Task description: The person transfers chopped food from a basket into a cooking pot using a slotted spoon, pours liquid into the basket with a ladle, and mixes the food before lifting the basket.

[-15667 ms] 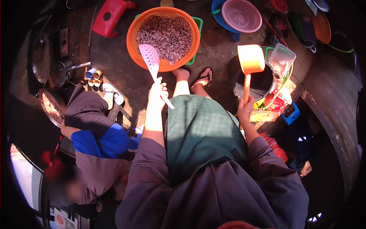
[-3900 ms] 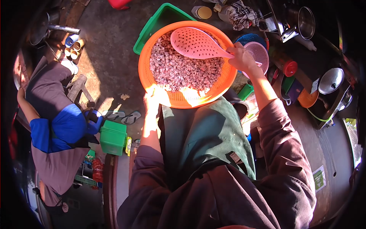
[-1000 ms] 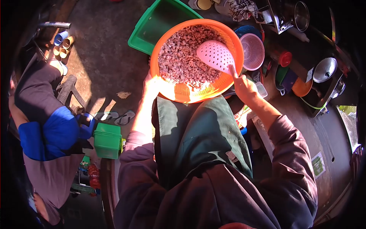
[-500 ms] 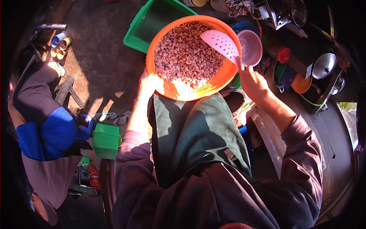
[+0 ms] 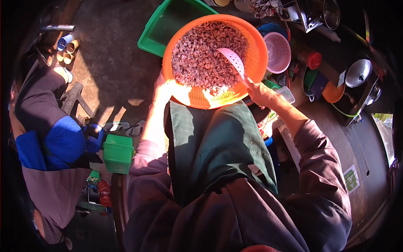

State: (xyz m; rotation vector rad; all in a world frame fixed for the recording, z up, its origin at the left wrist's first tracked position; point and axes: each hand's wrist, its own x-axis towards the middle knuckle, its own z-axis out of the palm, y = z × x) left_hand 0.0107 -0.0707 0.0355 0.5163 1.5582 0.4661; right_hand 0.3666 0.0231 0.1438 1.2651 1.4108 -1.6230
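A round orange plastic basket (image 5: 257,65) rests at my knees, tilted a little. Heaped inside are many small, purplish-pink curled pieces (image 5: 201,54) whose kind I cannot make out. My left hand (image 5: 163,89) is closed on the basket's near left rim, its fingers partly hidden and washed out by sunlight. In my right hand (image 5: 261,92) is a pink perforated colander (image 5: 230,56), gripped by its edge. The colander stands on its side, its lower part among the pieces.
Behind the basket lies a green tray (image 5: 152,45). A pale pink basket (image 5: 278,52), a red-lidded container (image 5: 313,60) and a metal lid (image 5: 358,72) are at the right. On the left are a green box (image 5: 117,156) and another person (image 5: 63,143) in blue and dark clothes.
My right hand has brought the pink colander left and inward from the basket's right rim, turning it more edge-on among the pieces. The left hand keeps its hold on the rim.
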